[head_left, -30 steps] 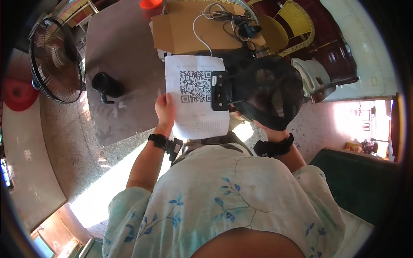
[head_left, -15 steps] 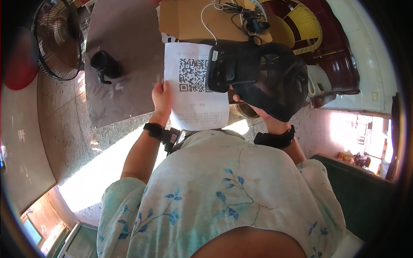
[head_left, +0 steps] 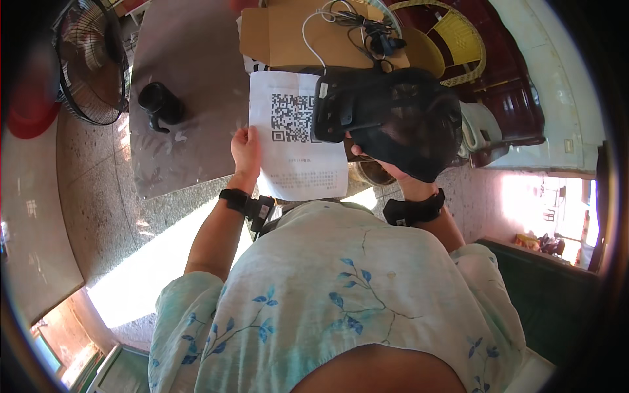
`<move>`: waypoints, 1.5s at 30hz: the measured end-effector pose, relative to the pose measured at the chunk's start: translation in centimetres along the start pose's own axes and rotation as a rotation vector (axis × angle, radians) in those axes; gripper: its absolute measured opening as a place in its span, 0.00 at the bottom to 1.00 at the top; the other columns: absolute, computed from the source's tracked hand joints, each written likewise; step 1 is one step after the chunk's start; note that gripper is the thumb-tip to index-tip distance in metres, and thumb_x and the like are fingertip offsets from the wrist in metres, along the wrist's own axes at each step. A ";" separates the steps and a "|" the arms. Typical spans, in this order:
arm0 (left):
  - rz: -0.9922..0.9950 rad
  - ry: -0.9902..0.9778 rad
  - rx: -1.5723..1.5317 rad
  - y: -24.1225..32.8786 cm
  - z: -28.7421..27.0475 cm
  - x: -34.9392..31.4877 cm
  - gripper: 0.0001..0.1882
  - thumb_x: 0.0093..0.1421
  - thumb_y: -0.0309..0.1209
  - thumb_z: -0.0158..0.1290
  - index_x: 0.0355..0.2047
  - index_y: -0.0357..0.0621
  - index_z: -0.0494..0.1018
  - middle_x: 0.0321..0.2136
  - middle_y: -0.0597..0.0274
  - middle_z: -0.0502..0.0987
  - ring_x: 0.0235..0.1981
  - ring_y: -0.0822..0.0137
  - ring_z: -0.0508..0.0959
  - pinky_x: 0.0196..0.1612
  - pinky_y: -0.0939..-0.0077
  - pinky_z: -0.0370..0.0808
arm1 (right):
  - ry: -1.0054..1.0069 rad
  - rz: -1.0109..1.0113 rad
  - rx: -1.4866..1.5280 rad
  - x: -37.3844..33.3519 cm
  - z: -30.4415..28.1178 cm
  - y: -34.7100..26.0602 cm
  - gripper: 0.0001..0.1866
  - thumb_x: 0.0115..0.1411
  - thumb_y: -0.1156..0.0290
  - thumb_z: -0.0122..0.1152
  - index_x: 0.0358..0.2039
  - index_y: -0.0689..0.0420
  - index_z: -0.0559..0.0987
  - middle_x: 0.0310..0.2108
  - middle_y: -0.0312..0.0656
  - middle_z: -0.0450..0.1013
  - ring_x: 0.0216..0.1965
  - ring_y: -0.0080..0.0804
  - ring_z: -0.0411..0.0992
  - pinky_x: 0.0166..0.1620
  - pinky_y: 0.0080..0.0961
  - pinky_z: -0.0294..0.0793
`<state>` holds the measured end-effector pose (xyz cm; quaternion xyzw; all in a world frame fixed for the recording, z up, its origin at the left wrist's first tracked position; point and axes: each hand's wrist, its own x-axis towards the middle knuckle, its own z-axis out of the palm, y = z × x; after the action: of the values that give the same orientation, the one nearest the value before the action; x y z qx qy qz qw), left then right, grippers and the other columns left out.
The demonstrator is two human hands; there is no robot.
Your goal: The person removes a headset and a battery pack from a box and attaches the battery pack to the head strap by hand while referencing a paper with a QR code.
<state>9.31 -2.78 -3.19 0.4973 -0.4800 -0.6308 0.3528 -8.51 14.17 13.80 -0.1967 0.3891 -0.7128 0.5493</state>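
Note:
My left hand [head_left: 246, 152] grips the left edge of a white paper sheet [head_left: 298, 169], thumb on top. A large square black-and-white code and printed lines cover its face. In my right hand [head_left: 393, 169] is a black mesh cap [head_left: 409, 124], held from beneath, with most of my fingers hidden under it. A dark, flat, phone-like device [head_left: 332, 108] sits on the cap's left side and overlaps the sheet's right part. A white cable [head_left: 305, 34] runs up from the device. Black straps circle both my wrists.
Ahead stands an open cardboard box [head_left: 288, 33] with a tangle of black cables [head_left: 380, 39]. A black mug [head_left: 159, 105] rests on the dark table [head_left: 196, 150]. A fan [head_left: 92, 62] is at far left, a yellow wicker chair [head_left: 462, 46] at far right.
The cap and device have shifted slightly left, and the sheet sits slightly lower in view. Both hands keep their holds.

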 end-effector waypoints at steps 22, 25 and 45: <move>0.011 0.013 -0.053 -0.9 -0.2 0.6 0.13 0.55 0.34 0.46 0.22 0.36 0.67 0.15 0.68 0.67 0.18 0.79 0.63 0.20 0.82 0.62 | -0.101 0.057 0.139 2.0 0.5 1.6 0.22 0.50 0.60 0.56 0.43 0.59 0.69 0.40 0.48 0.69 0.38 0.44 0.70 0.33 0.34 0.75; 0.014 0.003 -0.067 -0.8 -0.3 0.6 0.13 0.55 0.34 0.46 0.21 0.36 0.66 0.15 0.68 0.67 0.18 0.79 0.63 0.20 0.82 0.62 | -0.081 0.087 0.173 2.3 0.6 2.1 0.22 0.50 0.58 0.55 0.42 0.58 0.70 0.39 0.48 0.69 0.38 0.44 0.70 0.33 0.36 0.75; 0.007 0.020 -0.051 -1.1 -0.5 0.6 0.13 0.54 0.34 0.46 0.19 0.38 0.66 0.15 0.69 0.66 0.17 0.79 0.63 0.20 0.82 0.62 | -0.098 0.061 0.143 2.0 2.3 1.1 0.25 0.53 0.52 0.49 0.45 0.57 0.67 0.43 0.49 0.67 0.40 0.49 0.67 0.37 0.44 0.72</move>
<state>9.67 -3.11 -4.43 0.4926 -0.4619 -0.6368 0.3722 -6.86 11.39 14.03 -0.1797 0.3156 -0.7111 0.6020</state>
